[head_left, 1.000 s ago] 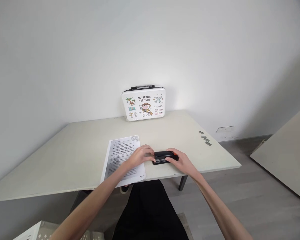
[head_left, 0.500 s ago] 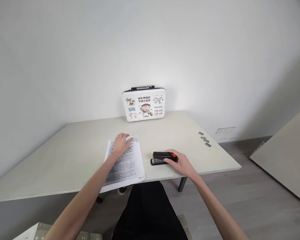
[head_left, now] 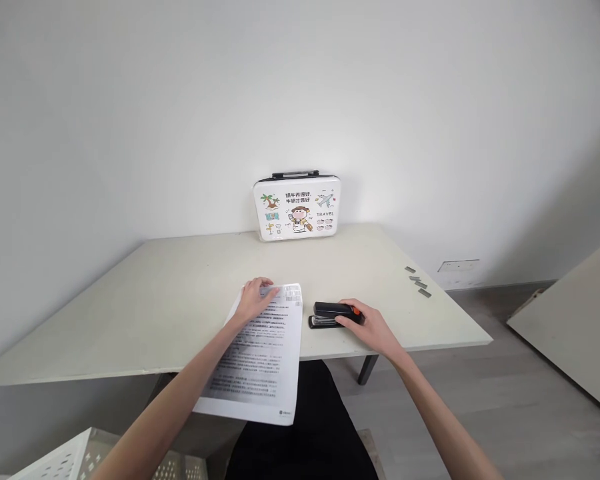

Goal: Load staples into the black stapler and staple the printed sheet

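In the head view a printed paper (head_left: 267, 357) hangs over the table's front edge, its lower part above my lap. My left hand (head_left: 253, 300) grips its top edge, the thumb on the printed face and the fingers behind the edge. I cannot tell how many sheets there are. Just right of the paper, a black stapler (head_left: 327, 315) with an orange-red patch at its back end rests on the table, its front pointing left at the paper. My right hand (head_left: 375, 329) is wrapped round the stapler's rear. A narrow gap separates paper and stapler.
A white cartoon-printed case (head_left: 296, 210) with a black handle stands against the wall at the back of the white table (head_left: 180, 293). Several strips of staples (head_left: 417, 283) lie near the right edge. A white perforated basket (head_left: 75, 460) is below the table, lower left.
My left hand has drawn the paper right and towards me, closer to the stapler, and it now hangs further over the front edge. My right hand stays on the stapler. The view has shifted slightly.
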The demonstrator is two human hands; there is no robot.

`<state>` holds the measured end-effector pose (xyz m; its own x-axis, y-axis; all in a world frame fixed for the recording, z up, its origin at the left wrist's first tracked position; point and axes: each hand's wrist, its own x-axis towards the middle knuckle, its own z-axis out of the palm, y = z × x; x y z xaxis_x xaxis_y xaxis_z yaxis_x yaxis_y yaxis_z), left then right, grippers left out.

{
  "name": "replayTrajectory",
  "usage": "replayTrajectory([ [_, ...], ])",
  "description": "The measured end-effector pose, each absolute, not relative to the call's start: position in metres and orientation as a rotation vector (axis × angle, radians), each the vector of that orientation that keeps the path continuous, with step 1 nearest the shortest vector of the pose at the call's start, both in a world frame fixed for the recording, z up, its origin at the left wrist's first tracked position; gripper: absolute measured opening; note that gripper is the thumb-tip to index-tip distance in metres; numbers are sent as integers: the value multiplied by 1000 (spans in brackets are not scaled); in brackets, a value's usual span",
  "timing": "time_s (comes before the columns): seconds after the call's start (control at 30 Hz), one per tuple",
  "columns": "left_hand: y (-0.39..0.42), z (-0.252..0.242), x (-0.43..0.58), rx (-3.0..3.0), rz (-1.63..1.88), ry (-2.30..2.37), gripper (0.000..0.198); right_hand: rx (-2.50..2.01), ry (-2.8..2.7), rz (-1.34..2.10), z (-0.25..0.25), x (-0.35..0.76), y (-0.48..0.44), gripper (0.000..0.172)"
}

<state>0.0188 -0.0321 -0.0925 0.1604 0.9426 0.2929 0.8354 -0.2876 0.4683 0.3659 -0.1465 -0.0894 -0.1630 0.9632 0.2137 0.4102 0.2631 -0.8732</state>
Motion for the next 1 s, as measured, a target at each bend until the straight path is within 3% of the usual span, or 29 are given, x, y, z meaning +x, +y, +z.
replayTrajectory([
  [0.6,-96,-90,69,2161,893,1637,31,-1320,-1725,794,-91,364,-148,39],
  [0.73,-113,-75,65,2321,889,1295,21,-1321,-1725,854,-91,369,-145,43],
  [0.83,-129,-66,60,2479,742,949,24,-1334,-1690,862,-84,368,-141,46],
  [1.0,-144,-65,60,2570,591,867,40,-1465,-1771,692,-64,347,-126,52],
])
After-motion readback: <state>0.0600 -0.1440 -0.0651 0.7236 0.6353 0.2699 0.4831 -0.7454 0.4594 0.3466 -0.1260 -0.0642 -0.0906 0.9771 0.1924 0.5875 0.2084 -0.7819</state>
